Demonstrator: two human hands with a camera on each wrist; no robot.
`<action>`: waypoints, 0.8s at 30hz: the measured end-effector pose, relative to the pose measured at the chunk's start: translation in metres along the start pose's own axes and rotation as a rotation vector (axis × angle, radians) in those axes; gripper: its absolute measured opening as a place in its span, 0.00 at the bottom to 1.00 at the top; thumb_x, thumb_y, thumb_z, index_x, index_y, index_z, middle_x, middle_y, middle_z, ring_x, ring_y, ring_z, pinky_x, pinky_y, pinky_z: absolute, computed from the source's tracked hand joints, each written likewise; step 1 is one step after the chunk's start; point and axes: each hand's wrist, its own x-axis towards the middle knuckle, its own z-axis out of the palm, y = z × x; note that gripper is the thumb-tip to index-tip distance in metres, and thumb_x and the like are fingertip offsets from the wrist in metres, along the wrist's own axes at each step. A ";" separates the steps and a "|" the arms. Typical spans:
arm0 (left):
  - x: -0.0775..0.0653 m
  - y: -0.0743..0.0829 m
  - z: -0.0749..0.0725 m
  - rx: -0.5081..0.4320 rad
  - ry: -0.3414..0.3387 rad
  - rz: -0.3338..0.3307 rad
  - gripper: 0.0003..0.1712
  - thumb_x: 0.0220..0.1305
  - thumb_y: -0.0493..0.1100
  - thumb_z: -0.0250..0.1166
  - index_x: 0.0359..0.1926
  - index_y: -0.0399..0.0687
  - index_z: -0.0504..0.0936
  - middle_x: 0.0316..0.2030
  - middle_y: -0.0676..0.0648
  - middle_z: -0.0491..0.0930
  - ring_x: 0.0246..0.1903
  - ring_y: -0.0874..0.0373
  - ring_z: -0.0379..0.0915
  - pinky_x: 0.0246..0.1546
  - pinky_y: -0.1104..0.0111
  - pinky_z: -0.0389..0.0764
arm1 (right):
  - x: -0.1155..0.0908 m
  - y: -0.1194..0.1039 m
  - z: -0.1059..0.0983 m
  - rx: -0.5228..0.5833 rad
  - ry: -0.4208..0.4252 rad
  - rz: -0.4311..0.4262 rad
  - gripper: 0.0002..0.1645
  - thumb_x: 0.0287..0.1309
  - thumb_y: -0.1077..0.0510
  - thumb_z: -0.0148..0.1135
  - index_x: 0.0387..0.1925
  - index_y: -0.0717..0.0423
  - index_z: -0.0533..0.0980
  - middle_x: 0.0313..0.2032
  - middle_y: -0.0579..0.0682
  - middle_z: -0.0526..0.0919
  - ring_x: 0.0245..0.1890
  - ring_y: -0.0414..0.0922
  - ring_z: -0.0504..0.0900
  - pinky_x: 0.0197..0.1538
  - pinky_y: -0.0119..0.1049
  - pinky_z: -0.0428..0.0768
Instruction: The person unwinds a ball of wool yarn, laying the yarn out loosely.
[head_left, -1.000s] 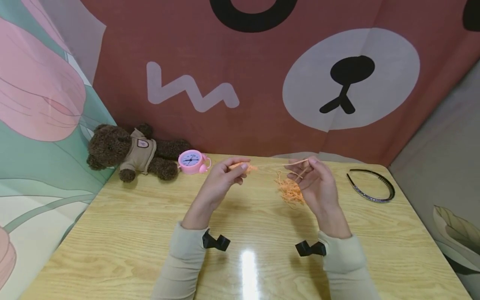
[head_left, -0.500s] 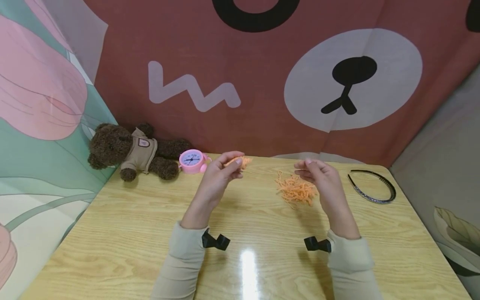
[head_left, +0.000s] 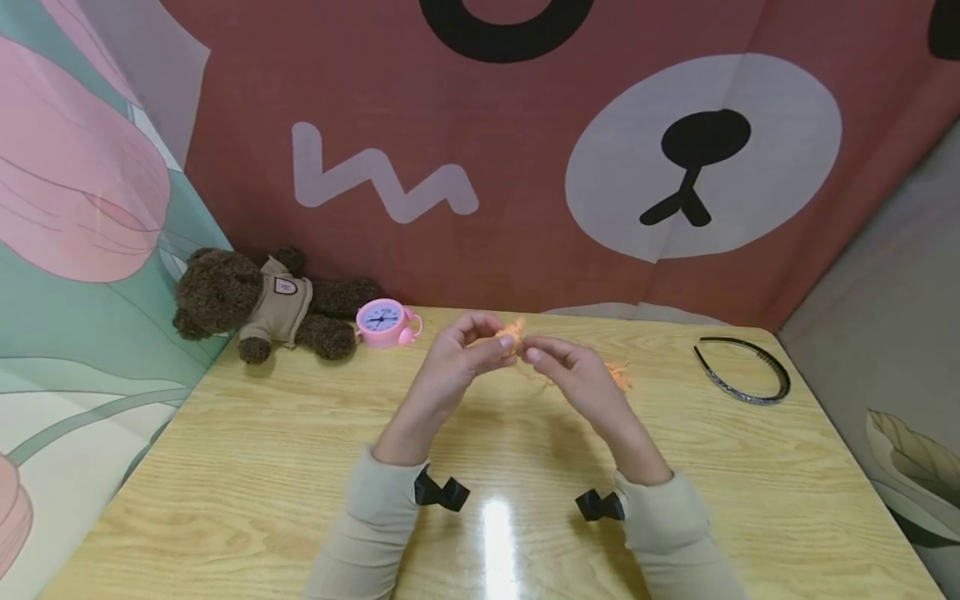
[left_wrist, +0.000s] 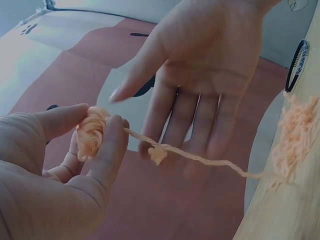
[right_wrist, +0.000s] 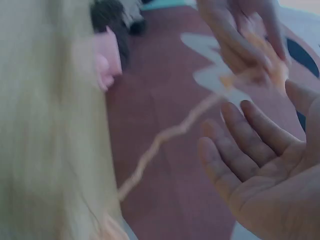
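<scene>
yarn bundle [left_wrist: 91,135]: peach-orange, looped, above tabletop [head_left: 510,454]
left hand [head_left: 463,354]: fingers pinching it
right hand [head_left: 588,383]: fingers straight, slightly parted
far edge [head_left: 558,317]: beyond both hands
open room: between pile [head_left: 619,377] and headband [head_left: 759,400]

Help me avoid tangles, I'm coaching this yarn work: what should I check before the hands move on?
1. Left hand pinching the yarn bundle: ok, held.
2. Right hand gripping the strand: not ok, no grip shows in the wrist views.
3. Strand smooth: not ok, a small lump shows along it.
4. Yarn pile free of knots: cannot tell, partly hidden and blurred.
5. Strand clear of the pink clock and headband: ok, it touches neither.
</scene>
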 end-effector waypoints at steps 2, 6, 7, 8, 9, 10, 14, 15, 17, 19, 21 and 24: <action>-0.001 -0.001 0.001 0.019 -0.008 -0.003 0.08 0.68 0.35 0.65 0.45 0.41 0.75 0.40 0.48 0.76 0.39 0.59 0.82 0.48 0.65 0.86 | 0.001 0.000 0.010 -0.012 -0.060 0.005 0.30 0.72 0.38 0.56 0.64 0.51 0.77 0.60 0.50 0.83 0.63 0.50 0.80 0.67 0.55 0.76; -0.002 0.000 0.002 0.042 -0.004 -0.004 0.09 0.70 0.36 0.62 0.49 0.41 0.74 0.40 0.49 0.76 0.39 0.60 0.82 0.45 0.67 0.86 | 0.001 0.002 0.019 -0.031 -0.125 -0.006 0.25 0.74 0.42 0.55 0.50 0.57 0.84 0.43 0.52 0.88 0.50 0.51 0.84 0.53 0.47 0.82; -0.002 0.001 0.001 0.045 -0.001 0.000 0.10 0.71 0.35 0.60 0.51 0.40 0.74 0.41 0.48 0.76 0.40 0.59 0.82 0.45 0.67 0.86 | 0.001 0.002 0.020 -0.033 -0.128 -0.010 0.24 0.75 0.43 0.54 0.47 0.57 0.84 0.38 0.52 0.87 0.45 0.51 0.84 0.49 0.45 0.82; -0.002 0.001 0.000 0.047 0.005 0.001 0.11 0.73 0.35 0.58 0.54 0.39 0.73 0.43 0.48 0.76 0.41 0.59 0.82 0.45 0.67 0.86 | 0.001 0.001 0.019 -0.028 -0.125 -0.011 0.23 0.75 0.44 0.54 0.43 0.57 0.85 0.32 0.52 0.85 0.41 0.50 0.83 0.46 0.43 0.80; -0.002 0.002 -0.001 0.051 0.010 0.003 0.13 0.74 0.35 0.56 0.56 0.38 0.73 0.45 0.48 0.76 0.42 0.59 0.81 0.45 0.67 0.86 | 0.000 0.001 0.017 -0.022 -0.117 -0.014 0.22 0.75 0.44 0.54 0.42 0.57 0.85 0.30 0.50 0.84 0.37 0.50 0.82 0.44 0.42 0.79; -0.002 0.003 -0.003 0.060 0.014 0.006 0.15 0.75 0.35 0.54 0.59 0.38 0.73 0.47 0.47 0.76 0.43 0.58 0.81 0.44 0.68 0.86 | 0.000 0.001 0.015 -0.011 -0.102 -0.015 0.22 0.75 0.44 0.54 0.41 0.56 0.85 0.30 0.49 0.82 0.34 0.50 0.81 0.43 0.41 0.78; -0.002 0.005 -0.009 0.098 0.028 0.013 0.18 0.77 0.37 0.53 0.63 0.38 0.73 0.51 0.47 0.76 0.45 0.58 0.80 0.42 0.70 0.84 | -0.001 0.000 0.002 0.074 0.008 -0.013 0.24 0.75 0.42 0.53 0.45 0.56 0.84 0.25 0.45 0.77 0.28 0.45 0.78 0.51 0.45 0.85; -0.001 0.006 -0.010 0.108 0.028 0.013 0.18 0.76 0.37 0.54 0.63 0.38 0.74 0.50 0.48 0.76 0.45 0.58 0.79 0.41 0.71 0.83 | -0.001 0.000 -0.001 0.104 0.041 -0.009 0.25 0.75 0.41 0.53 0.47 0.56 0.84 0.25 0.45 0.76 0.26 0.44 0.77 0.51 0.45 0.85; -0.001 0.006 -0.011 0.119 0.031 0.011 0.19 0.76 0.38 0.56 0.63 0.38 0.75 0.47 0.50 0.78 0.44 0.59 0.79 0.41 0.70 0.82 | -0.001 0.000 -0.009 0.166 0.105 0.000 0.27 0.75 0.39 0.52 0.50 0.56 0.83 0.21 0.45 0.73 0.26 0.44 0.77 0.52 0.44 0.86; 0.000 0.006 -0.013 0.126 0.037 0.009 0.19 0.75 0.38 0.58 0.63 0.38 0.76 0.45 0.52 0.79 0.43 0.61 0.79 0.41 0.70 0.81 | -0.002 0.000 -0.017 0.224 0.164 0.013 0.27 0.74 0.38 0.51 0.52 0.55 0.82 0.20 0.44 0.72 0.27 0.43 0.78 0.50 0.42 0.86; 0.001 0.005 -0.014 0.123 0.049 0.010 0.19 0.74 0.39 0.60 0.63 0.38 0.76 0.43 0.53 0.79 0.42 0.61 0.78 0.40 0.71 0.80 | -0.003 0.000 -0.024 0.274 0.214 0.017 0.27 0.74 0.38 0.51 0.53 0.55 0.81 0.21 0.43 0.74 0.28 0.43 0.79 0.47 0.39 0.85; 0.002 0.003 -0.016 0.099 0.077 0.015 0.18 0.73 0.39 0.61 0.61 0.39 0.77 0.42 0.53 0.78 0.42 0.61 0.78 0.39 0.72 0.80 | -0.004 0.000 -0.032 0.331 0.268 0.015 0.27 0.74 0.39 0.51 0.55 0.56 0.80 0.22 0.42 0.75 0.28 0.41 0.79 0.44 0.36 0.84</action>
